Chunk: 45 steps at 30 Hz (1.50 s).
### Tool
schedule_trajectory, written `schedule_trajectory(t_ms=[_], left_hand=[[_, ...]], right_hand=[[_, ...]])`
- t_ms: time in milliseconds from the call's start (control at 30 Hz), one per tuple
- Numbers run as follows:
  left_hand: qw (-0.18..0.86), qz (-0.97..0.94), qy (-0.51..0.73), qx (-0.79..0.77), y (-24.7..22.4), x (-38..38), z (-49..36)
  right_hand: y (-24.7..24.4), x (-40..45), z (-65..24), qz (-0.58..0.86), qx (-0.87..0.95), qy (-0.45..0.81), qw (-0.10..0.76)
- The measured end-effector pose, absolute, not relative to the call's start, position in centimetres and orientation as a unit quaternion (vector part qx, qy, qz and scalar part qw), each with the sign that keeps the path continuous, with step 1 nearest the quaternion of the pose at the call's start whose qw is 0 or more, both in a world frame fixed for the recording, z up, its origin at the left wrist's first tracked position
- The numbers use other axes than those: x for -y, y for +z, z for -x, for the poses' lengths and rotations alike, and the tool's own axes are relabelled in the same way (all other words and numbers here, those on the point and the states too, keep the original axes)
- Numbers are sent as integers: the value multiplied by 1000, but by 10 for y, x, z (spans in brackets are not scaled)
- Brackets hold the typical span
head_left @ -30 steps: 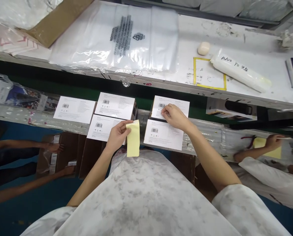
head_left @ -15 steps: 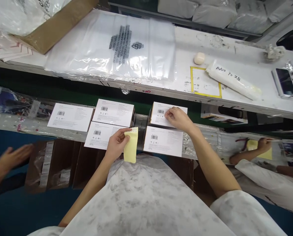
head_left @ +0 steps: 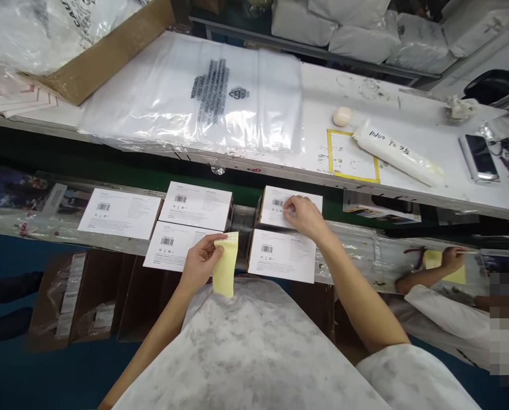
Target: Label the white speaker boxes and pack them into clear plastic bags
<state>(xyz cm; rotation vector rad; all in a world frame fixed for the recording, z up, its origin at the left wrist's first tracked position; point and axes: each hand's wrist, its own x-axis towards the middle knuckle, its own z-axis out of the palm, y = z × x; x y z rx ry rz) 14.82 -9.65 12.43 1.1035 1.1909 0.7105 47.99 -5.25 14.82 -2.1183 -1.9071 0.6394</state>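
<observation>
My left hand (head_left: 200, 263) pinches a yellow sheet (head_left: 225, 266) that hangs down over the front edge of the line, with small marks along its top. My right hand (head_left: 302, 214) rests on the top of the back right white box (head_left: 269, 212), beside its barcode, fingertips together; anything between them is too small to make out. Just in front lies another white box (head_left: 282, 256). To the left are a back white box (head_left: 195, 204), a front white box (head_left: 165, 247) partly behind my left hand, and a white box (head_left: 119, 213) farther left.
Above the line, a white shelf (head_left: 314, 85) carries plastic bags (head_left: 254, 97), a wrapped roll (head_left: 397, 152) and a phone (head_left: 479, 158). At the right, a co-worker's hand (head_left: 452, 259) is over yellow sheets (head_left: 456, 274). Open cartons (head_left: 98, 296) stand below at the left.
The view has shifted slightly, so shelf and boxes appear lower. My hands keep nearly the same places at the sheet and the box. The other person's hand at the far left has left view.
</observation>
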Motion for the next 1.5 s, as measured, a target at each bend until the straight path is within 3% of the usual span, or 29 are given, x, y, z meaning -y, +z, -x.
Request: schedule_trajectory(t_ms=[233, 433, 500, 600, 667, 800, 933, 1033, 1200, 1500], left_hand=[[700, -475, 246, -473, 144, 89, -152], [644, -657, 210, -332, 200, 37, -229], [583, -731, 197, -296, 212, 14, -277], [465, -816, 190, -285, 217, -18, -353], [359, -863, 178, -308, 214, -33, -396], [189, -892, 131, -390, 204, -50, -446], [147, -883, 111, -431, 199, -55, -460], [155, -876, 154, -430, 199, -53, -456], [183, -836, 330, -398, 205, -62, -404], [93, -566, 321, -753, 242, -187, -168]], right_hand=[[159, 65, -496, 682, 629, 278, 248], [217, 68, -629, 756, 533, 18, 380], [232, 55, -685, 797, 516, -14, 313], [238, 34, -744, 820, 545, 56, 167], [238, 28, -761, 811, 565, 80, 128], [245, 34, -761, 811, 563, 43, 154], [245, 35, -741, 759, 614, 43, 210], [229, 26, -726, 729, 661, 45, 175], [193, 15, -720, 718, 676, -31, 164], [197, 19, -712, 687, 673, -113, 249]])
